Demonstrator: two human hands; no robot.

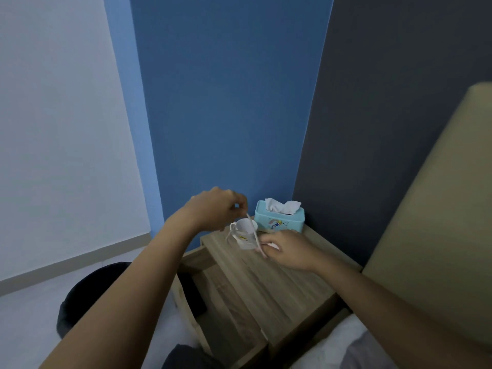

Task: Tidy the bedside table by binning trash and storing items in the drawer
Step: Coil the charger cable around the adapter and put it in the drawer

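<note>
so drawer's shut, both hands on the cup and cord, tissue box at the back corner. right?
Not quite: the drawer is pulled open, as the head view shows. The rest holds: left hand and right hand are on the cup and cord, tissue box at the back corner.

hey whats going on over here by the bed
A person is tidying a wooden bedside table. The left hand pinches one end of a thin straw-like strip above a small white paper cup, and the right hand holds its lower end near the tabletop. A blue tissue box sits at the back corner. The drawer below is pulled open, with something dark inside that cannot be made out.
</note>
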